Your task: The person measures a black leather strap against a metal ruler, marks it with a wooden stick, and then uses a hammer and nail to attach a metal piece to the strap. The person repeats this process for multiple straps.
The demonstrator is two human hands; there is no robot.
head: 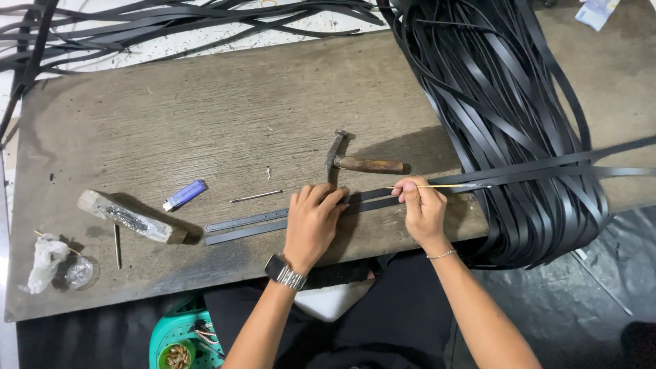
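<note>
While the left hand (313, 222) presses a black strap (355, 203) flat on the tabletop (205, 109), fingers spread, the right hand (421, 208) pinches a thin stick (444, 186) along it; the big strap bundle (506, 116) waits beside, hammer (359, 162) idle.

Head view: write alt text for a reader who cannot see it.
Seen from above, a left hand presses a black strap flat on a worn wooden table, while the right hand holds a thin yellow stick over it. A hammer, a blue lighter and a heap of black straps lie nearby.
</note>
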